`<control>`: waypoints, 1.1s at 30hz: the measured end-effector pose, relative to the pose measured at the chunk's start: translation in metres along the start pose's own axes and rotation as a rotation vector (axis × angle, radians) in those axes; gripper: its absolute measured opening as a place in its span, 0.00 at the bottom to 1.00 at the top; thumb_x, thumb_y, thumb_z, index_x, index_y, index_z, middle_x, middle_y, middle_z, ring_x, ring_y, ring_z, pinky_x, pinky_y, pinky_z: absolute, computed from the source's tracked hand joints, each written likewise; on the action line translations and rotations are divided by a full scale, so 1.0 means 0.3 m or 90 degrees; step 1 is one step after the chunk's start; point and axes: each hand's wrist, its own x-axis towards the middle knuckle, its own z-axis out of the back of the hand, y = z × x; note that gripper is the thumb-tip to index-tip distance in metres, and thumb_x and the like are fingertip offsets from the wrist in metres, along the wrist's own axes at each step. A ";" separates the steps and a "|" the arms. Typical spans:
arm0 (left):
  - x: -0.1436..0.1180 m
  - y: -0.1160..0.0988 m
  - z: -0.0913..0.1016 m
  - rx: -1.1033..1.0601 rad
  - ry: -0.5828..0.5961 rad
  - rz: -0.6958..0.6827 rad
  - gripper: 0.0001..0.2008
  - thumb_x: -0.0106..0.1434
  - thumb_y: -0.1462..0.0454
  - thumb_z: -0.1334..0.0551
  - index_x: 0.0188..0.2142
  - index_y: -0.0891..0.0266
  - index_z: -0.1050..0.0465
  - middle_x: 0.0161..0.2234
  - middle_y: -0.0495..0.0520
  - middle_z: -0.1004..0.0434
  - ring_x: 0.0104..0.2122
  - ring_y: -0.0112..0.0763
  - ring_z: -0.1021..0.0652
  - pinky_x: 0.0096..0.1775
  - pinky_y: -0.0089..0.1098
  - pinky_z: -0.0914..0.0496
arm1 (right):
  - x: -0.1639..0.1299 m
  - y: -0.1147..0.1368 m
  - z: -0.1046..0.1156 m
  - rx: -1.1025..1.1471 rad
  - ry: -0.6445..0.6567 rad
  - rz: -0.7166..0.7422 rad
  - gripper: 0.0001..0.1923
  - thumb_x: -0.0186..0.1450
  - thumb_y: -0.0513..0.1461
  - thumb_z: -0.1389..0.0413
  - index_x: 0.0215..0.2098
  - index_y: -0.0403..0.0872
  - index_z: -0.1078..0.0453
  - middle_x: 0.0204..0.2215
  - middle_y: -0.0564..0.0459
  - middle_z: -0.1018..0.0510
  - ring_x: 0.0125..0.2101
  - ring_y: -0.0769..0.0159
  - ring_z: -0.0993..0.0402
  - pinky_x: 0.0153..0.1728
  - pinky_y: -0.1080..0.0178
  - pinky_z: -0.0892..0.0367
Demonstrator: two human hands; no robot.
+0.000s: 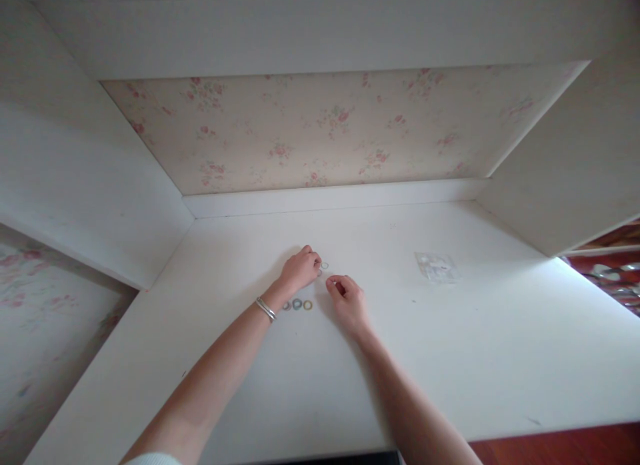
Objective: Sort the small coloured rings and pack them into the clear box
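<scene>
Bare left forearm (215,378), its pale ribbed sleeve cuff (153,459) showing, and bare right forearm (410,398) stretch over the front edge of a smooth white surface (525,345), where a black object (350,459) peeks in at the middle. At far left, floral-papered wall (30,291) shows beyond the surface's left edge. Silver-coloured bangles (266,309) circle the left wrist. Just beyond it, the left hand (300,268) is bent over the surface, well in from the left edge, fingers curled together; whether they grip anything cannot be told.

Near the wrist, on the front-edge side of the hand, three small round rings lie in a row: a pinkish ring (289,305) partly hidden by the wrist, a grey ring (294,304) and a gold-coloured ring (311,305). Thin pale rings (325,263) sit at the left fingertips, toward the back edge. Right of these, the right hand (347,297) brings thumb and forefinger close together; anything between them cannot be made out. Farther toward the surface's right edge, well apart from both hands, lies a clear plastic packet (437,267).
</scene>
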 end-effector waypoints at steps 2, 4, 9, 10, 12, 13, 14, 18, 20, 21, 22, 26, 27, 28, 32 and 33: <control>-0.001 0.004 0.000 -0.005 -0.004 0.010 0.09 0.60 0.62 0.43 0.34 0.59 0.24 0.40 0.54 0.29 0.36 0.32 0.25 0.41 0.30 0.34 | 0.000 0.002 0.001 -0.005 0.006 0.007 0.13 0.63 0.45 0.51 0.33 0.47 0.28 0.21 0.57 0.35 0.23 0.70 0.40 0.25 0.67 0.44; -0.003 0.006 0.000 -0.007 -0.006 0.017 0.09 0.60 0.62 0.43 0.34 0.59 0.24 0.40 0.54 0.28 0.36 0.32 0.25 0.41 0.29 0.34 | 0.000 0.003 0.002 -0.008 0.007 0.015 0.14 0.63 0.45 0.52 0.33 0.47 0.28 0.21 0.57 0.34 0.23 0.70 0.39 0.26 0.67 0.44; -0.008 0.019 -0.003 -0.091 -0.047 0.008 0.09 0.60 0.62 0.43 0.33 0.60 0.24 0.38 0.55 0.27 0.37 0.32 0.26 0.44 0.30 0.34 | 0.001 0.004 0.005 -0.009 0.009 0.020 0.14 0.63 0.44 0.52 0.33 0.47 0.27 0.21 0.57 0.34 0.23 0.70 0.39 0.26 0.67 0.43; -0.008 0.023 -0.003 -0.115 -0.060 0.000 0.09 0.59 0.62 0.43 0.33 0.61 0.24 0.38 0.55 0.26 0.38 0.32 0.26 0.45 0.31 0.34 | 0.001 0.005 0.006 -0.009 0.010 0.021 0.14 0.63 0.44 0.52 0.33 0.47 0.27 0.21 0.57 0.34 0.23 0.70 0.39 0.26 0.67 0.43; -0.007 0.030 -0.004 -0.156 -0.079 -0.007 0.09 0.59 0.63 0.43 0.33 0.62 0.24 0.36 0.55 0.25 0.38 0.33 0.26 0.45 0.31 0.34 | 0.000 0.007 0.008 -0.008 0.012 0.022 0.13 0.63 0.44 0.52 0.33 0.47 0.28 0.21 0.57 0.34 0.23 0.70 0.39 0.26 0.67 0.43; -0.007 0.034 -0.003 -0.175 -0.082 -0.003 0.09 0.59 0.63 0.43 0.34 0.62 0.24 0.36 0.56 0.25 0.39 0.33 0.26 0.45 0.31 0.34 | 0.000 0.008 0.009 -0.007 0.013 0.023 0.13 0.63 0.44 0.52 0.33 0.47 0.28 0.21 0.57 0.34 0.23 0.70 0.39 0.26 0.67 0.43; -0.007 0.037 -0.003 -0.190 -0.082 0.004 0.09 0.59 0.63 0.43 0.34 0.63 0.24 0.36 0.56 0.24 0.39 0.34 0.25 0.45 0.32 0.33 | -0.001 0.009 0.010 -0.006 0.014 0.023 0.13 0.63 0.44 0.52 0.33 0.47 0.28 0.21 0.57 0.34 0.23 0.70 0.39 0.26 0.67 0.43; -0.010 0.052 -0.005 -0.227 -0.079 0.032 0.11 0.59 0.61 0.43 0.36 0.63 0.25 0.37 0.56 0.23 0.38 0.34 0.24 0.42 0.32 0.32 | -0.001 0.010 0.009 -0.004 0.021 0.023 0.14 0.63 0.44 0.52 0.33 0.47 0.28 0.22 0.57 0.34 0.23 0.69 0.39 0.27 0.66 0.43; -0.010 0.061 -0.011 -0.226 -0.085 0.035 0.12 0.61 0.60 0.44 0.38 0.64 0.26 0.38 0.57 0.23 0.38 0.34 0.24 0.42 0.33 0.32 | -0.001 0.008 0.008 -0.005 0.022 0.023 0.13 0.63 0.44 0.52 0.33 0.47 0.28 0.22 0.56 0.34 0.23 0.69 0.38 0.27 0.66 0.43; -0.009 0.066 -0.015 -0.225 -0.088 0.036 0.13 0.61 0.61 0.45 0.39 0.65 0.27 0.39 0.57 0.24 0.39 0.34 0.25 0.42 0.33 0.32 | -0.001 0.007 0.008 -0.005 0.022 0.025 0.13 0.63 0.44 0.52 0.33 0.47 0.28 0.22 0.56 0.34 0.23 0.69 0.38 0.27 0.66 0.43; -0.008 0.070 -0.020 -0.222 -0.091 0.035 0.13 0.61 0.61 0.45 0.40 0.65 0.27 0.40 0.58 0.24 0.40 0.34 0.25 0.43 0.33 0.32 | -0.001 0.007 0.008 -0.004 0.023 0.027 0.13 0.63 0.44 0.52 0.33 0.47 0.28 0.22 0.56 0.34 0.23 0.69 0.38 0.27 0.66 0.43; 0.002 0.083 -0.038 -0.212 -0.089 0.020 0.12 0.61 0.63 0.46 0.39 0.66 0.27 0.41 0.58 0.25 0.41 0.33 0.26 0.44 0.32 0.33 | -0.001 0.008 0.011 -0.002 0.029 0.035 0.13 0.64 0.44 0.52 0.34 0.47 0.28 0.22 0.56 0.34 0.23 0.70 0.38 0.27 0.66 0.43; 0.004 0.085 -0.040 -0.208 -0.087 0.017 0.12 0.61 0.63 0.46 0.39 0.66 0.27 0.40 0.58 0.25 0.41 0.33 0.26 0.44 0.32 0.34 | -0.001 0.008 0.011 -0.003 0.029 0.036 0.14 0.64 0.44 0.52 0.34 0.47 0.28 0.22 0.56 0.33 0.23 0.70 0.38 0.27 0.67 0.43; 0.005 0.086 -0.040 -0.203 -0.087 0.015 0.12 0.61 0.64 0.46 0.39 0.67 0.27 0.40 0.59 0.25 0.41 0.33 0.26 0.45 0.32 0.34 | -0.001 0.008 0.011 -0.005 0.028 0.037 0.14 0.63 0.44 0.52 0.33 0.47 0.27 0.22 0.56 0.33 0.23 0.70 0.38 0.27 0.67 0.43; -0.002 0.079 -0.022 -0.176 -0.092 0.012 0.10 0.59 0.65 0.45 0.36 0.66 0.26 0.38 0.58 0.26 0.42 0.36 0.27 0.48 0.34 0.36 | 0.000 0.004 0.005 -0.008 0.026 0.033 0.14 0.63 0.44 0.52 0.33 0.47 0.27 0.22 0.55 0.32 0.23 0.70 0.38 0.27 0.67 0.43; -0.007 0.073 -0.015 -0.166 -0.088 0.005 0.09 0.59 0.65 0.44 0.35 0.65 0.26 0.38 0.58 0.26 0.42 0.36 0.27 0.48 0.34 0.36 | 0.001 0.003 0.004 -0.006 0.026 0.029 0.14 0.62 0.44 0.51 0.33 0.47 0.27 0.22 0.55 0.32 0.23 0.70 0.38 0.27 0.67 0.43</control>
